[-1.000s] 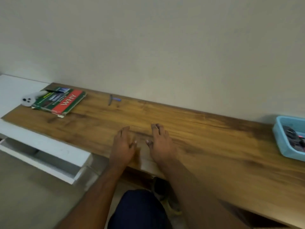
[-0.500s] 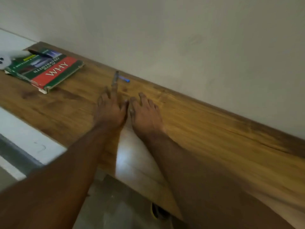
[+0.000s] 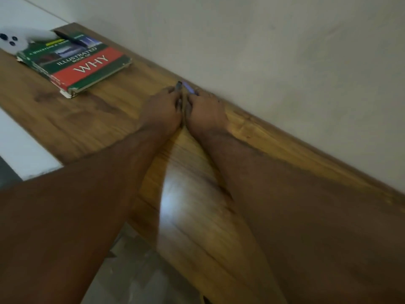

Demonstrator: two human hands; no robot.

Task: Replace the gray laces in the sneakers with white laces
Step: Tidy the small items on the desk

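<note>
Reaching to the far edge of the wooden desk (image 3: pixel 92 119), your left hand (image 3: pixel 162 110) and right hand (image 3: pixel 205 111) lie side by side at two small pens: a dark pen (image 3: pixel 179 86) by the left fingertips and a blue pen (image 3: pixel 188 88) by the right. Blur hides whether either hand has closed on one; I cannot tell. Left of the hands lies a worn, glossy hardcover book (image 3: pixel 76 62), a white phone (image 3: pixel 13 41) beyond it. No sneakers or laces show, so relacing looks unstarted; next you would need to find the shoes.
</note>
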